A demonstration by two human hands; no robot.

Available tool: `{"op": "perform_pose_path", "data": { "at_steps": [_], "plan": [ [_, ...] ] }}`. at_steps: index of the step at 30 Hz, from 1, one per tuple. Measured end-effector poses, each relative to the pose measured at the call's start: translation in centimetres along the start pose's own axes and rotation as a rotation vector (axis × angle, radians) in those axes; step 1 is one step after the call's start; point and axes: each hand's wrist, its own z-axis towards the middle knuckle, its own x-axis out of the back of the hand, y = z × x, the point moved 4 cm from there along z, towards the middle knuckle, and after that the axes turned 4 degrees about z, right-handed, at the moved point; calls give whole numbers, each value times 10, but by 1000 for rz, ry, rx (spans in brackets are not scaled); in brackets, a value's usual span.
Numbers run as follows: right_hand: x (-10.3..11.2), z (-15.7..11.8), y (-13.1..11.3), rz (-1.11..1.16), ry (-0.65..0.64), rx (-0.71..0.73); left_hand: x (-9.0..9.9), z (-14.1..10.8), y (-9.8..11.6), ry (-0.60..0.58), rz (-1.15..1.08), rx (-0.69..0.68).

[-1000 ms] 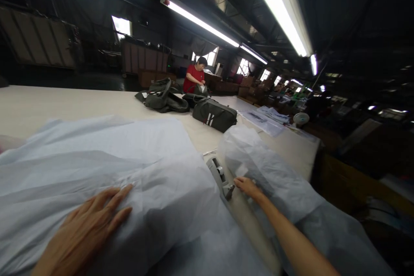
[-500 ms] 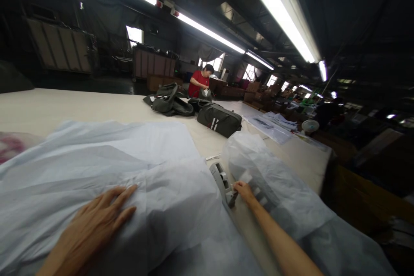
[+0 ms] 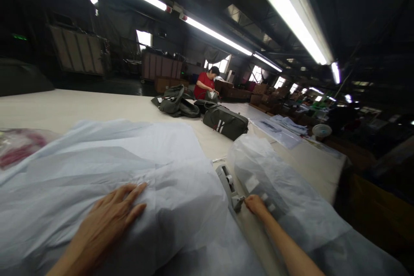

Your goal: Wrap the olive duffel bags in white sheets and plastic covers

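My left hand (image 3: 111, 215) lies flat on a large white plastic bag (image 3: 136, 146), fingers outstretched. What is inside this bag is hidden. Just right of the bag stands a grey tape dispenser (image 3: 227, 181) with a roll in it. My right hand (image 3: 256, 205) is closed in a pinch at the dispenser's near, cutting end, apparently on the end of the tape, which is hardly visible. Beside my right forearm lies a filled translucent bag (image 3: 278, 177), with a dark item and white labels showing through.
Across the pale table (image 3: 106, 102) lie dark bags (image 3: 226, 121), several in all. Behind them a person in a red shirt (image 3: 204, 83) handles a dark bag. Clear plastic sheets (image 3: 281, 131) lie at the right, near a small fan (image 3: 321, 130). At left is a pink-and-clear plastic packet (image 3: 24, 146).
The view has turned slightly left, so everything sits further right. My right hand has come a little nearer to me at the dispenser's end. The left hand stays flat on the bag.
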Motion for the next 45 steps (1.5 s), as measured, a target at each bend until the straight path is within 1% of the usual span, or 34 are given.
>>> {"op": "perform_pose_path", "data": {
  "at_steps": [3, 5, 7, 9, 10, 11, 12, 14, 15, 17, 19, 20, 22, 25, 27, 30, 32, 34, 36, 37, 38, 40, 41, 43, 45],
  "plan": [
    [25, 1, -21, -119, 83, 46, 9, 1, 9, -61, -6, 35],
    [45, 1, -47, -153, 125, 116, 14, 1, 12, -85, -25, 91],
    [65, -3, -88, -136, 153, 221, 18, 2, 14, -74, -49, 112],
    [78, -18, -145, -67, 138, 373, 21, 1, 16, -40, -68, 112],
    [79, -30, -178, -23, 93, 465, 22, 1, 17, -29, -77, 110],
    [78, -45, -212, 16, 29, 565, 23, 0, 17, -29, -84, 109],
    [72, -62, -246, 50, -67, 662, 23, 0, 18, -39, -92, 113],
    [48, -98, -308, 72, -355, 836, 24, 0, 18, -73, -103, 123],
    [35, -115, -334, 59, -476, 904, 25, -1, 18, -86, -106, 131],
    [5, -140, -375, -28, -682, 1004, 26, -1, 19, -88, -107, 141],
    [-24, -153, -403, -156, -828, 1071, 25, -1, 18, -75, -107, 146],
    [-38, -154, -414, -230, -875, 1101, 24, -1, 18, -75, -106, 152],
    [-62, -151, -430, -395, -922, 1156, 20, -2, 18, -87, -104, 165],
    [-92, -136, -448, -650, -930, 1199, 15, -2, 17, -100, -90, 180],
    [-107, -129, -454, -773, -968, 1171, 13, -2, 17, -97, -74, 179],
    [-120, -127, -461, -885, -1010, 1166, 12, -2, 17, -78, -61, 168],
    [-124, -131, -466, -957, -944, 1244, 11, -2, 18, -63, -63, 155],
    [-125, -132, -472, -1024, -829, 1329, 10, -2, 17, -58, -62, 147],
    [-126, -125, -476, -1053, -752, 1340, 9, -3, 17, -62, -66, 141],
    [-127, -118, -477, -1042, -759, 1302, 8, -3, 16, -64, -68, 142],
    [-128, -108, -475, -1007, -803, 1243, 8, -3, 16, -67, -68, 145],
    [-130, -85, -467, -884, -933, 1095, 7, -4, 16, -79, -65, 151],
    [-131, -72, -462, -802, -985, 1024, 7, -4, 16, -87, -64, 154],
    [-130, -49, -450, -611, -1046, 913, 8, -3, 16, -102, -67, 155],
    [-130, -36, -438, -414, -1099, 849, 9, -3, 17, -102, -77, 161]
  ]
}}
